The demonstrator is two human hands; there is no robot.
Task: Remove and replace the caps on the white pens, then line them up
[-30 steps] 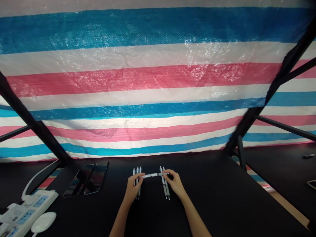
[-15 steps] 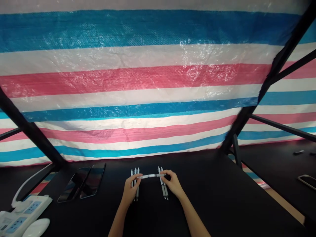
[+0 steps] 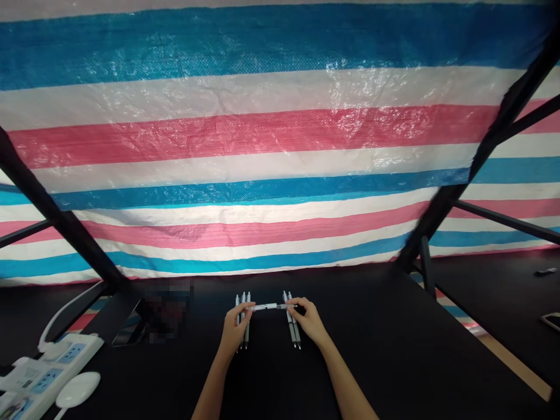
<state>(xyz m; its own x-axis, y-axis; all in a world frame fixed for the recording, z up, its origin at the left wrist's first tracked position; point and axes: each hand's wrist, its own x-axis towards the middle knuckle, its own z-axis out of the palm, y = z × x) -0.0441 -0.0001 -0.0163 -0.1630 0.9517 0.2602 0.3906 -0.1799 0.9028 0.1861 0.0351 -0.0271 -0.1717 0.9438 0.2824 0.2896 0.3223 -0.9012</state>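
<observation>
The left hand [image 3: 235, 326] is closed to a pinch, thumb against fingers, gripping one end of a white-and-grey pen [image 3: 266, 307]. The right hand [image 3: 309, 321] is pinched likewise on the pen's other end. The pen lies roughly level between the two hands, crosswise to the person; its clearance above the black table [image 3: 371, 356] cannot be determined.

Partly hidden by the left hand is a group of three pens [image 3: 247, 337], side by side, pointing away from the person. Just beside the right hand's fingertips lies a pair of pens [image 3: 291, 331], similarly aligned.

Well to the left of the left hand lies a dark flat device [image 3: 129, 329], with a pixelated patch adjoining it. Farther left and nearer the person are a white power strip [image 3: 59, 361] and a white rounded object [image 3: 79, 389]. Beyond both hands hangs a striped sheet [image 3: 262, 134], flanked by black frame posts [image 3: 431, 224].
</observation>
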